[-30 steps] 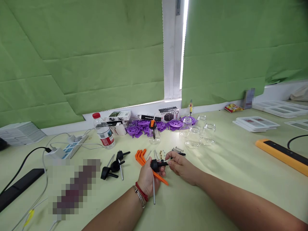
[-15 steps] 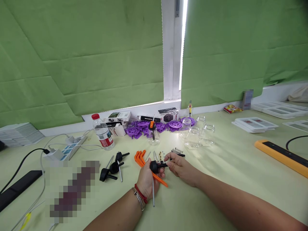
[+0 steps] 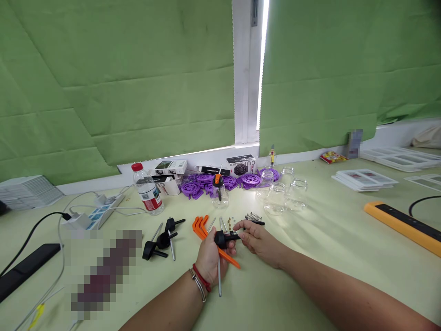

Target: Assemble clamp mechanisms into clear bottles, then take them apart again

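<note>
My left hand is closed around a black plastic cap with a side arm. A thin metal rod sticks down below that hand, and an orange lever slants out from it to the right. Whether the lever is joined to the cap, I cannot tell. My right hand has its thumb and fingertips pinched at the end of the cap's arm; anything between them is too small to make out. Just behind the hands lie orange levers, small brass-coloured parts and springs.
Several black caps with rods lie to the left. A glass jar carries a black-and-orange top. Clear glass jars, purple plastic parts, a red-capped bottle and boxes stand behind. A power strip trails cables at left.
The fingertips of my right hand have shifted very slightly at the end of the cap's arm. My left hand and the cap stay in place.
</note>
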Motion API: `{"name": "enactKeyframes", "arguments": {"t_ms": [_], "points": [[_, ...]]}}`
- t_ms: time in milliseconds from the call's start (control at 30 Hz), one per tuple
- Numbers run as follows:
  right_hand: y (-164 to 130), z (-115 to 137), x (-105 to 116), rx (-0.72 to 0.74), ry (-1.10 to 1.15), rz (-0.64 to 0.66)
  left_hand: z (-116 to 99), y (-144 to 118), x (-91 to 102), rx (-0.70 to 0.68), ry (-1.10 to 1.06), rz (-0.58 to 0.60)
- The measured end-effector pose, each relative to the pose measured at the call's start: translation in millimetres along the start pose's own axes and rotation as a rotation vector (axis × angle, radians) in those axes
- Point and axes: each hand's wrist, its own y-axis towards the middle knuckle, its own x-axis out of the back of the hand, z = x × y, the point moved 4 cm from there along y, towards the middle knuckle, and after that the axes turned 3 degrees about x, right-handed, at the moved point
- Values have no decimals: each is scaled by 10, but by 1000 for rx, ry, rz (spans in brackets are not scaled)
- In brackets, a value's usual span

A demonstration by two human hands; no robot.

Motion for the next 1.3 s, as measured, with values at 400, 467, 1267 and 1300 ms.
{"name": "enactKeyframes", "arguments": {"t_ms": [400,467,1267,1300], "points": [[-26,38,-5,2,4,-3,8,15,15,-2,-4,15],[-32,58,-6,-3,-2,-3,4,11,12,-5,-11,11],[-33,84,-31,-31,82,14,-58,-79,-13,-76,261,205],[-32,81,-35,-36,82,5,-62,-80,-15,-81,264,202]]}}
